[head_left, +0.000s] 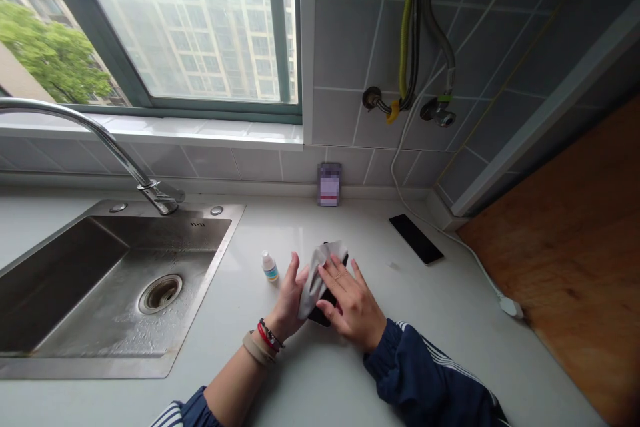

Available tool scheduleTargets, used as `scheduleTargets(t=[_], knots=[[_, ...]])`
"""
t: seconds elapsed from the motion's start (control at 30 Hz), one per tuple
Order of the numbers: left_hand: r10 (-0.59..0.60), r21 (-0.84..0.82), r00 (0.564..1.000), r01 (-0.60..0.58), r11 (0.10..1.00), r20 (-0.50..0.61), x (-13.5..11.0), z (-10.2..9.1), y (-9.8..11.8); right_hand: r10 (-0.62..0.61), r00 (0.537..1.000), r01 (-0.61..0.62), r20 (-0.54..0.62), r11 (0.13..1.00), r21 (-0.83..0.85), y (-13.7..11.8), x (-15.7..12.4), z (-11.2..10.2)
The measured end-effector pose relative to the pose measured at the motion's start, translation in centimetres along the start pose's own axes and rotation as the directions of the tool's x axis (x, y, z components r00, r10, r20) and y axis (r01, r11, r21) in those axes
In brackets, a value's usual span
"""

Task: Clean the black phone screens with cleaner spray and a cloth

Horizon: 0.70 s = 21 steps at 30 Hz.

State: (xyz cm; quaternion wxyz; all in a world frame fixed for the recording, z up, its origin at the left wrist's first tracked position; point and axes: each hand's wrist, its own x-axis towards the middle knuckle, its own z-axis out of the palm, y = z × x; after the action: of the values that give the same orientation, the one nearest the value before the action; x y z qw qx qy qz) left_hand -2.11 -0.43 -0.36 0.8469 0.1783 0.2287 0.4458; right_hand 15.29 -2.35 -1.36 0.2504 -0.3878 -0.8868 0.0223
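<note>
My left hand grips a black smartphone by its left side, thumb raised. A light grey cloth lies over much of the phone's face and hides it. From the right, my right hand presses the cloth against the phone with its fingers, which are fairly straight. A small white dropper bottle with a blue and yellow label stands upright on the counter, just left of my left hand. Both hands are above the white counter.
A steel sink with a curved faucet lies to the left. Another black flat device rests at the right, near a white cable with a plug. A blurred-out card leans on the back wall. A wooden panel bounds the right.
</note>
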Motion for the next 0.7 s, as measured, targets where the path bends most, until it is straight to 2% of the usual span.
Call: scheduleTargets(t=[0.07, 0.13, 0.27, 0.37, 0.43, 0.57, 0.7], knots=[[0.012, -0.004, 0.998, -0.012, 1.0, 0.061, -0.3, 0.3, -0.4, 0.085, 0.995, -0.086, -0.043, 0.996, -0.016, 0.9, 0.0, 0.1], [0.027, -0.013, 0.997, -0.026, 1.0, 0.07, -0.3, 0.3, -0.7, 0.117, 0.992, -0.118, -0.046, 0.993, -0.009, 1.1, 0.0, 0.2], [0.028, -0.017, 0.998, -0.029, 0.999, -0.048, 0.0, 0.1, -0.6, 0.016, 0.999, -0.018, 0.048, 0.999, 0.036, -0.4, -0.1, 0.2], [0.08, -0.034, 0.986, -0.086, 0.996, -0.149, 0.3, 0.1, -0.3, -0.09, 0.987, 0.082, 0.131, 0.994, 0.066, -1.3, -0.2, 0.1], [0.094, -0.037, 0.985, -0.1, 0.994, -0.143, 0.4, 0.0, -0.4, -0.107, 0.986, 0.099, 0.129, 0.993, 0.065, -1.3, -0.2, 0.1], [0.043, -0.011, 0.999, -0.043, 0.999, 0.011, 0.4, -0.7, -1.1, -0.009, 1.0, 0.008, 0.025, 1.0, 0.018, 0.3, -0.3, 0.5], [0.037, -0.03, 0.998, -0.038, 0.999, -0.042, 0.6, -1.1, -1.8, 0.101, 0.994, -0.101, -0.034, 0.995, -0.006, 1.4, -0.3, 0.6]])
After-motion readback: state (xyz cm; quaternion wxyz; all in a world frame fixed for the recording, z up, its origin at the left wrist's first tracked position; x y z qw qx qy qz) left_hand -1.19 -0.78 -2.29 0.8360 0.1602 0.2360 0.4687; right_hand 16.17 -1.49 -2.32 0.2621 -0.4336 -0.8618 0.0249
